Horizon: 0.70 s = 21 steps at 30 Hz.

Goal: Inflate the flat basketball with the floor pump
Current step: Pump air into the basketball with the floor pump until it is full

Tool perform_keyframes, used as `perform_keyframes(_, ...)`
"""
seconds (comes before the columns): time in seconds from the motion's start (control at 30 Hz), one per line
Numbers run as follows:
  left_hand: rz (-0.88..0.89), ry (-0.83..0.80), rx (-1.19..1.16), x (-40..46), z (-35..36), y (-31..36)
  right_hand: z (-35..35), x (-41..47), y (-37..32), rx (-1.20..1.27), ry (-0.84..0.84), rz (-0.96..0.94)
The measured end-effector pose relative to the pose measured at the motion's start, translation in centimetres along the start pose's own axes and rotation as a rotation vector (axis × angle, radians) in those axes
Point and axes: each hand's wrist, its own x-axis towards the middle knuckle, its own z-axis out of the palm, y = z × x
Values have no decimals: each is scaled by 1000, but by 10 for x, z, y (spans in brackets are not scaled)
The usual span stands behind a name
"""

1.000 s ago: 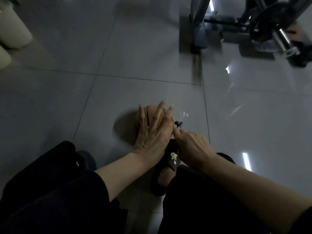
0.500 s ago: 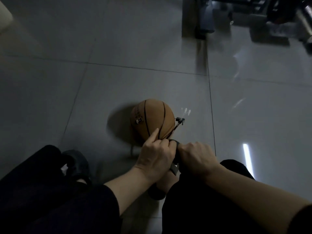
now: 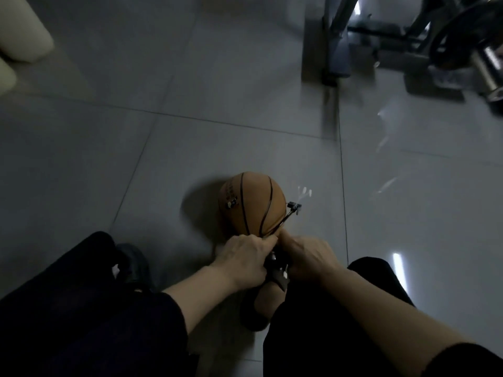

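An orange basketball (image 3: 251,204) with black seams lies on the grey tiled floor in front of me. A thin black pump hose (image 3: 285,219) runs along its right side to a small connector (image 3: 294,206) at the ball. My left hand (image 3: 245,258) and my right hand (image 3: 307,258) sit side by side just below the ball, fingers curled round the dark pump handle (image 3: 275,263) between them. Most of the pump is hidden under my hands. A foot in a dark sandal (image 3: 262,306) sits right below the handle.
My dark-trousered knees fill the bottom left and right. Another dark shoe (image 3: 133,263) rests at the left. Gym equipment with a metal frame (image 3: 330,39) and a weight plate (image 3: 460,39) stands at the far right. Pale cylinders (image 3: 21,31) stand at the far left.
My left hand came off the top of the ball and joined my right hand on the pump handle. The ball is now uncovered. The view has shifted slightly.
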Motion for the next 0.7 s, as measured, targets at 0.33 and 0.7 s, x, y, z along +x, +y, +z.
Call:
perform_keyframes(0.33,-84,834,-446,-15,-48,49,-73,-50,-26,249,141,-43)
perform_keyframes(0.7,-434,511,-326,16,26,-1,30,18,-21,-30,395,207)
